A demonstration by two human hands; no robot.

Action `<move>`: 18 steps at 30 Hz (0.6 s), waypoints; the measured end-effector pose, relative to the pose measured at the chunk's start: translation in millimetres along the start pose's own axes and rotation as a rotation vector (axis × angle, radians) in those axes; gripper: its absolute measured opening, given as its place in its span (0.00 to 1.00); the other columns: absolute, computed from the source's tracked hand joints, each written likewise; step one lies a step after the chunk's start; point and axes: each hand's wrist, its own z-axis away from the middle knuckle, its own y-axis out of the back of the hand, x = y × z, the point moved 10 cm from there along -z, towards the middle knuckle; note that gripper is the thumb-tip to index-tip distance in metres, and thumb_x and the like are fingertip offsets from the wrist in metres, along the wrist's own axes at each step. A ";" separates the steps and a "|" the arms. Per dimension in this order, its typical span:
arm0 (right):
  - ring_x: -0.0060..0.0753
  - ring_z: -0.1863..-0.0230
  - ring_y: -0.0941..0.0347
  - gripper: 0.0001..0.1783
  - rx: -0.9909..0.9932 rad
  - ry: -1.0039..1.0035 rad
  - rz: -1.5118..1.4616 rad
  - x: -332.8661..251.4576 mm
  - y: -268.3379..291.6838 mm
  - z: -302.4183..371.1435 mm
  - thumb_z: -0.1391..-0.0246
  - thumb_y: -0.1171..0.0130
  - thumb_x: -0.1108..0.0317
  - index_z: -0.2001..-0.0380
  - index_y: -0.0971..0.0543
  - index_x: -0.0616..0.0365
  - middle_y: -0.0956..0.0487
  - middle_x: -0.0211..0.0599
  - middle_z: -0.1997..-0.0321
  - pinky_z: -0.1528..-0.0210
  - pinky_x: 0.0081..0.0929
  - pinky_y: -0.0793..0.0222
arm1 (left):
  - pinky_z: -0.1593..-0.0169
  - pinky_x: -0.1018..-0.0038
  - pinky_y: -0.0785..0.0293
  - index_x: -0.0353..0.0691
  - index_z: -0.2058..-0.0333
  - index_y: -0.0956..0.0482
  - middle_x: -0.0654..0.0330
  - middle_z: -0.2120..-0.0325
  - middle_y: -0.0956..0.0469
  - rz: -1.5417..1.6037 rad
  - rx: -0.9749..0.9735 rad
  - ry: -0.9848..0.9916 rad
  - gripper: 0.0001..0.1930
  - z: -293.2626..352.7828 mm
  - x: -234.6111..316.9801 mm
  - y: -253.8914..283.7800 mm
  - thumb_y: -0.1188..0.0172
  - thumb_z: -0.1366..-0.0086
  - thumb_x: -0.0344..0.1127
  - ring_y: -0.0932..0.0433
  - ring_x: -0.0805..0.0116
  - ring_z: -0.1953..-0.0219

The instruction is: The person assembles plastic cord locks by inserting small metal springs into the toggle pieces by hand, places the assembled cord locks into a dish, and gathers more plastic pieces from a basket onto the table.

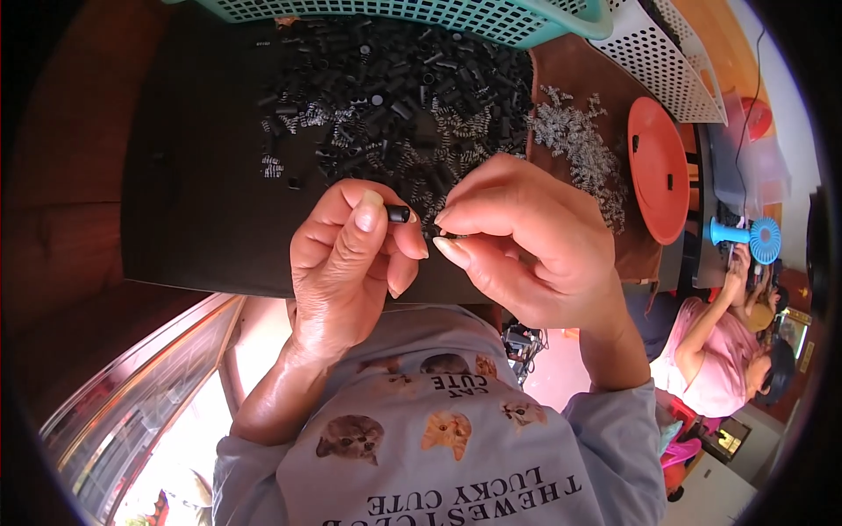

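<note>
My left hand is closed, with a small black plastic cylinder pinched between thumb and fingers, its end pointing right. Close beside it, my right hand has thumb and forefinger pressed together. A tiny dark piece shows at those fingertips, too small to name. Beyond both hands, a loose heap of black cylinders mixed with small metal springs spreads over the dark table. More silvery springs lie in a pile on brown cloth to the right.
A red plate with two black pieces stands at the right. Along the far edge are a green basket and a white perforated basket. Another person in a pink top sits at the right near a blue hand fan.
</note>
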 end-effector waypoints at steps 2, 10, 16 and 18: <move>0.21 0.76 0.29 0.09 0.011 -0.025 -0.020 1.5 0.4 0.3 0.53 0.37 0.85 0.67 0.22 0.65 0.22 0.42 0.67 0.79 0.16 0.37 | 0.76 0.80 0.34 0.36 0.58 0.27 0.57 0.73 0.21 -0.015 -0.006 -0.009 0.12 0.9 0.4 0.1 0.49 0.27 0.41 0.31 0.75 0.80; 0.22 0.76 0.29 0.09 0.005 -0.049 -0.009 3.8 -1.3 1.5 0.53 0.37 0.85 0.68 0.22 0.65 0.22 0.41 0.69 0.79 0.17 0.37 | 0.75 0.82 0.34 0.34 0.57 0.26 0.57 0.72 0.21 -0.050 -0.025 -0.043 0.10 2.8 0.4 -2.4 0.46 0.28 0.36 0.31 0.77 0.79; 0.25 0.76 0.27 0.10 0.010 -0.015 -0.023 1.2 -2.6 6.3 0.54 0.37 0.87 0.68 0.22 0.65 0.22 0.40 0.70 0.78 0.19 0.35 | 0.73 0.83 0.34 0.33 0.55 0.26 0.58 0.71 0.21 -0.091 -0.045 -0.077 0.11 4.5 2.5 -6.1 0.47 0.28 0.35 0.32 0.78 0.77; 0.26 0.76 0.27 0.10 0.018 -0.012 -0.021 0.1 -2.5 8.5 0.55 0.36 0.87 0.68 0.22 0.65 0.22 0.40 0.70 0.77 0.20 0.34 | 0.72 0.83 0.34 0.33 0.55 0.26 0.59 0.71 0.21 -0.098 -0.052 -0.075 0.11 5.8 2.6 -7.6 0.48 0.28 0.35 0.33 0.79 0.77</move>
